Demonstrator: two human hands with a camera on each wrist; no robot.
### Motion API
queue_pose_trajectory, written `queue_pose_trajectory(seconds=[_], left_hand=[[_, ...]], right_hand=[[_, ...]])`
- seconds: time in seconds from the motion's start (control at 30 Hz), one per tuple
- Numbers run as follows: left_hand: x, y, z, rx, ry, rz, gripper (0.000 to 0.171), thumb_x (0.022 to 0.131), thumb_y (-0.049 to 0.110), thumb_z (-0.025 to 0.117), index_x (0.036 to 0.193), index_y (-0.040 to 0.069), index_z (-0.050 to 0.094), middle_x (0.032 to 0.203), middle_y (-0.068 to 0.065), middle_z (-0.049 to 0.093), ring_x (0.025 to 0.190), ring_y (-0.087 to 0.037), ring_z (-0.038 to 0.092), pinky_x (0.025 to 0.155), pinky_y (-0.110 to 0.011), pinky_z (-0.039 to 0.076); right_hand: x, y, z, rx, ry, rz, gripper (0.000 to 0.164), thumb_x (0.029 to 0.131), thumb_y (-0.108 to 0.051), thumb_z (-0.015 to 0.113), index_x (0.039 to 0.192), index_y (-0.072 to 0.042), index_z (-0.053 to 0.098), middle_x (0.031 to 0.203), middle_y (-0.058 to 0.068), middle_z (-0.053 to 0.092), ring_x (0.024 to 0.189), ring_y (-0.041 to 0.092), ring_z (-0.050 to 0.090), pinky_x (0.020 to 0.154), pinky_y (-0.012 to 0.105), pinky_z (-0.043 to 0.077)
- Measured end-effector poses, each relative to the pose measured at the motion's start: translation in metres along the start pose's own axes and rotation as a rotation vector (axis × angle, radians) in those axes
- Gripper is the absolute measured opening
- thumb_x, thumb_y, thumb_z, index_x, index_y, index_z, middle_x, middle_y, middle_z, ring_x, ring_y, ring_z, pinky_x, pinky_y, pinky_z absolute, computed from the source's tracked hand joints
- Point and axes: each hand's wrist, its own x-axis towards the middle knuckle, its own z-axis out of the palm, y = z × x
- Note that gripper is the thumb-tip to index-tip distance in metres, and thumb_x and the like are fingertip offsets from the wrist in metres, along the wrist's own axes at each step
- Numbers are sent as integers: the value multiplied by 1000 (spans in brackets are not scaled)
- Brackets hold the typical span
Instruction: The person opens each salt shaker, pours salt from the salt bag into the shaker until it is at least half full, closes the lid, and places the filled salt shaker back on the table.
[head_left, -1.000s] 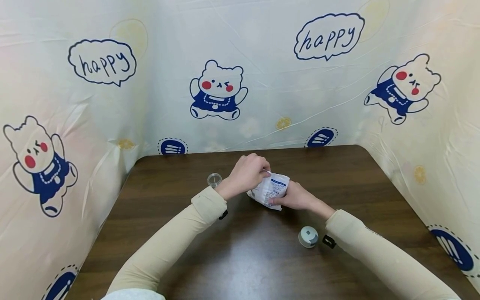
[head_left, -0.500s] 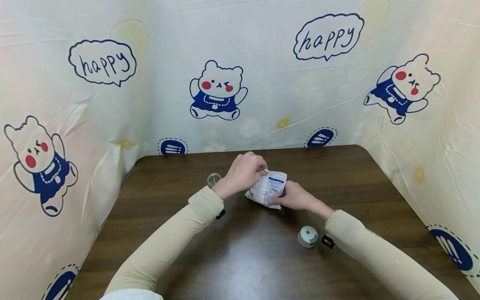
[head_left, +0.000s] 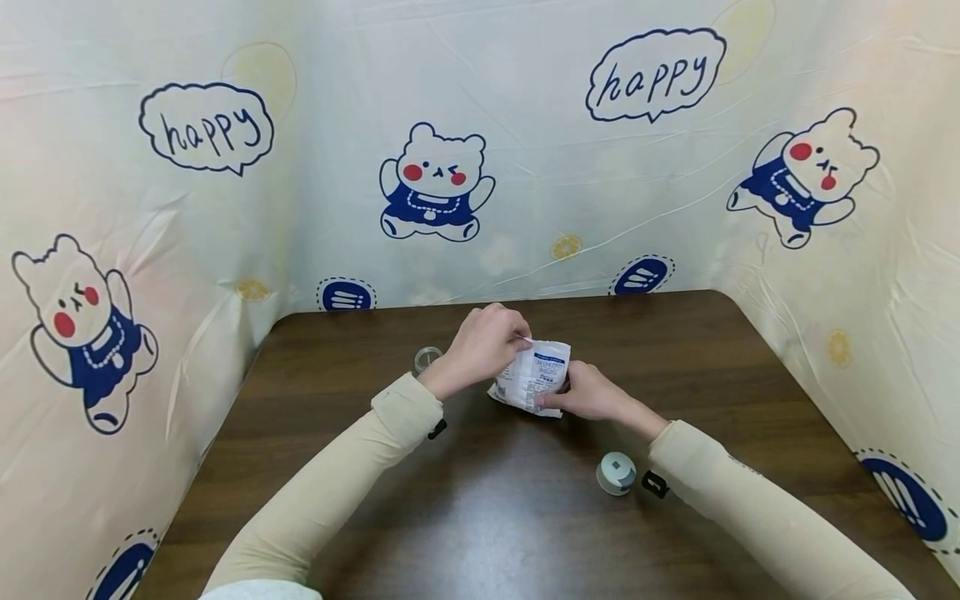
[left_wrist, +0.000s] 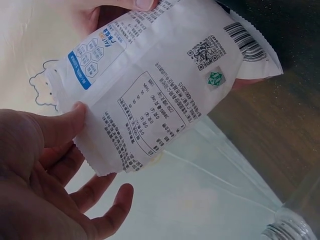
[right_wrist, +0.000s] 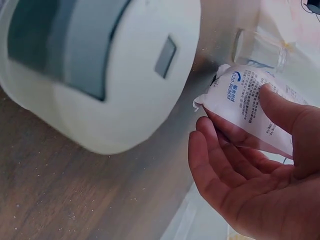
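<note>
A white printed bag of salt (head_left: 542,385) is held tilted between both hands, low over the table. My left hand (head_left: 483,343) pinches its sealed upper edge; in the left wrist view the thumb lies on the front, and the other fingers are spread behind. From the right side, my right hand (head_left: 596,392) holds the bag's lower part, thumb across the print and fingers underneath, as the right wrist view shows. Just beyond the left wrist stands an uncapped clear jar (head_left: 427,358), its threaded neck (left_wrist: 287,231) showing in the left wrist view.
A round white lid (head_left: 617,473) with a grey-green flap lies near the right forearm and looms large in the right wrist view. The brown wooden table (head_left: 480,517) is enclosed by a patterned cloth (head_left: 525,167) at the back and sides.
The left hand and the bag have shifted slightly to the left, and the bag's top has tilted a little with them. The right hand keeps almost the same place. Jar and lid stay put.
</note>
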Motion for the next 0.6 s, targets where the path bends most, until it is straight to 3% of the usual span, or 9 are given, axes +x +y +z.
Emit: queue_pose_trajectory(seconds=[0.2, 0.43, 0.6], left_hand=[[-3, 1, -4, -2, 7, -7, 7, 98, 17, 78, 102, 15, 83, 101, 3, 77, 98, -18, 64, 86, -36, 51], [-3, 2, -9, -22, 63, -24, 7, 97, 16, 79, 101, 13, 83, 99, 1, 77, 95, -19, 66, 82, -36, 52], [-2, 4, -15, -39, 82, -33, 7, 97, 15, 78, 100, 12, 84, 98, 0, 77, 95, -19, 66, 83, -37, 53]], right_hand=[[-1, -2, 2, -1, 17, -8, 48, 93, -20, 85, 131, -1, 64, 113, 10, 74, 88, 19, 67, 78, 37, 58], [-1, -5, 7, -35, 63, -5, 67, 87, -25, 90, 141, -3, 57, 124, 12, 70, 99, 24, 64, 89, 44, 55], [-1, -8, 7, -32, 100, -4, 71, 85, -23, 92, 142, -3, 55, 125, 13, 70, 97, 24, 64, 87, 44, 55]])
